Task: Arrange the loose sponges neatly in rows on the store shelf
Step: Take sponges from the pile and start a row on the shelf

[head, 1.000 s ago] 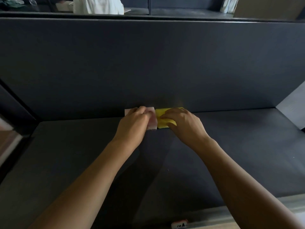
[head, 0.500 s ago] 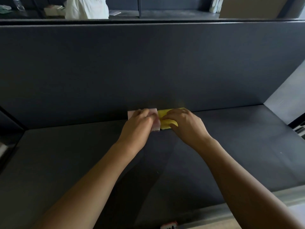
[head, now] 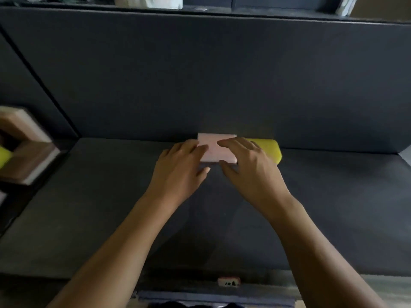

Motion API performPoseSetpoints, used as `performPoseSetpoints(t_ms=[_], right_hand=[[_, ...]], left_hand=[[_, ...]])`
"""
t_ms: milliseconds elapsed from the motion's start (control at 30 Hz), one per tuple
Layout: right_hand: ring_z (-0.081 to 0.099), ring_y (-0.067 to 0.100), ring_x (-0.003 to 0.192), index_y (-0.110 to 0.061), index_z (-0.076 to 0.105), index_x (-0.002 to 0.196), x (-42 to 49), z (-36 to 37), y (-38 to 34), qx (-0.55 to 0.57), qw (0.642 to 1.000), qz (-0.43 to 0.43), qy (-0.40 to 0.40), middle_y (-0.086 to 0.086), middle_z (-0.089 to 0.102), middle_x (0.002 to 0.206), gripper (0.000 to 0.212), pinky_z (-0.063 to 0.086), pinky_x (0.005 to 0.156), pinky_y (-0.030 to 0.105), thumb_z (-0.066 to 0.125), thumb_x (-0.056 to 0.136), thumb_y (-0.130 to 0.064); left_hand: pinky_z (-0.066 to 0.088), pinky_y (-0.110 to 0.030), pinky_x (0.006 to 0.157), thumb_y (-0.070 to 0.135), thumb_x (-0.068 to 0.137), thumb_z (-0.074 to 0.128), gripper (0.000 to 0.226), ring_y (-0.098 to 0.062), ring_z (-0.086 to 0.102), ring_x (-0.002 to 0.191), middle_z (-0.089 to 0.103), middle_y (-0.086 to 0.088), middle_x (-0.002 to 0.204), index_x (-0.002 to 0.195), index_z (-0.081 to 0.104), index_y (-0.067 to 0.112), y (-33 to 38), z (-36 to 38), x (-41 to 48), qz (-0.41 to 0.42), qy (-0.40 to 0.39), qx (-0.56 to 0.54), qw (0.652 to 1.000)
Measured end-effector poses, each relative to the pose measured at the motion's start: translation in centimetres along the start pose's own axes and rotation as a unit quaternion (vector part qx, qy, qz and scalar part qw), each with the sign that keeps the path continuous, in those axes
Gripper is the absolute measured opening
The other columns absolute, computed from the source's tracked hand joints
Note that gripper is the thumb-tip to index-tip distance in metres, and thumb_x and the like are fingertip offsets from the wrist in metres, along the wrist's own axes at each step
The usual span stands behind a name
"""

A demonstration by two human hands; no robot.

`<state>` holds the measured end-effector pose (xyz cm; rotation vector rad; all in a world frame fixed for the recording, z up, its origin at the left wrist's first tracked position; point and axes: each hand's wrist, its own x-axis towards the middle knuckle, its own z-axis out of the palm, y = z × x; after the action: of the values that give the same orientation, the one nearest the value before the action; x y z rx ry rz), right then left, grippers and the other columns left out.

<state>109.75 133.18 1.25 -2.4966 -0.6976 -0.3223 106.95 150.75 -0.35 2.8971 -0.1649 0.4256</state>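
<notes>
Pink foam is what sits between the two hands: the pink sponge (head: 216, 147) lies flat at the back of the dark shelf (head: 89, 207), its far edge against the rear panel (head: 200, 74). The yellow sponge (head: 270, 150) is just beside it on the right, the two apparently touching, though the right hand (head: 249, 167) hides the seam. Both sponges run with their long axes front to back (the yellow one is half covered, so that is a judgement).

The left hand (head: 180, 172) rests with loose, spread fingers at the pink sponge's left edge; the right hand lies over its right edge, fingers likewise relaxed. Neither hand is gripping anything. Both are equally near the pink sponge, one on each flank.

The pair looks squared up. More yellow (head: 4, 155) shows at the far left edge, beyond the shelf's side, possibly another sponge; the left hand is the nearer one to it.
</notes>
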Motion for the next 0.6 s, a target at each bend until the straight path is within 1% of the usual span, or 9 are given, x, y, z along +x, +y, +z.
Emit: performPoseSetpoints(t_ms=[33,100,200,300,367,467,600], right_hand=[[0.057,0.024,0.115,-0.022,0.060,0.129,0.1,0.5,-1.1,0.011,1.000,-0.019,-0.001,-0.001,0.063,0.126,0.041,0.052,0.086,0.039,0.068,0.089,-0.020],[0.057,0.024,0.112,-0.020,0.059,0.129,0.2,1.6,-3.0,0.025,0.999,-0.043,-0.013,0.000,0.063,0.125,0.041,0.052,0.084,0.039,0.067,0.089,-0.021],[0.055,0.024,0.117,-0.019,0.057,0.132,0.1,3.8,-6.2,0.057,0.995,-0.068,-0.049,0.001,0.061,0.129,0.043,0.050,0.091,0.041,0.065,0.090,-0.026],[0.055,0.027,0.118,-0.018,0.056,0.133,-0.2,6.1,-9.9,0.086,0.987,-0.107,-0.078,0.003,0.059,0.131,0.045,0.049,0.094,0.044,0.065,0.090,-0.030],[0.053,0.025,0.121,-0.021,0.054,0.135,-0.2,7.4,-12.6,0.091,0.982,-0.133,-0.099,0.000,0.057,0.134,0.048,0.048,0.097,0.044,0.064,0.090,-0.033],[0.051,0.022,0.124,-0.024,0.052,0.137,0.4,9.0,-16.7,0.092,0.976,-0.165,-0.112,-0.004,0.055,0.137,0.049,0.047,0.097,0.041,0.063,0.090,-0.036],[0.053,0.024,0.120,-0.020,0.055,0.134,1.5,11.0,-21.8,0.105,0.970,-0.194,-0.107,0.001,0.057,0.133,0.048,0.050,0.092,0.042,0.067,0.089,-0.032]], left_hand=[[0.045,-0.040,0.091,0.036,0.091,0.061,0.050,-0.023,0.053,0.121,0.052,0.001,0.137,0.137,0.052,0.022,-0.5,-0.5,-1.1,-0.014,0.012,0.008,1.000],[0.049,-0.039,0.081,0.033,0.088,0.065,0.045,-0.025,0.059,0.112,0.059,-0.001,0.128,0.130,0.058,0.019,-1.8,-1.6,-3.6,-0.050,0.033,0.030,0.998],[0.051,-0.038,0.071,0.032,0.084,0.068,0.040,-0.027,0.063,0.100,0.064,-0.003,0.115,0.120,0.064,0.017,-4.2,-3.3,-7.7,-0.114,0.048,0.068,0.990],[0.050,-0.037,0.065,0.032,0.081,0.073,0.033,-0.030,0.063,0.089,0.063,-0.005,0.102,0.108,0.064,0.015,-6.6,-5.1,-11.6,-0.174,0.058,0.096,0.978],[0.049,-0.038,0.064,0.033,0.081,0.074,0.032,-0.031,0.062,0.086,0.061,-0.005,0.099,0.105,0.063,0.015,-8.0,-6.4,-13.7,-0.205,0.058,0.118,0.970],[0.050,-0.040,0.070,0.033,0.081,0.073,0.035,-0.031,0.062,0.091,0.062,-0.005,0.102,0.110,0.065,0.016,-10.6,-8.1,-16.2,-0.245,0.068,0.130,0.958],[0.050,-0.039,0.070,0.033,0.080,0.073,0.037,-0.029,0.062,0.093,0.063,-0.004,0.103,0.112,0.065,0.017,-14.3,-10.4,-18.7,-0.271,0.080,0.137,0.949]])
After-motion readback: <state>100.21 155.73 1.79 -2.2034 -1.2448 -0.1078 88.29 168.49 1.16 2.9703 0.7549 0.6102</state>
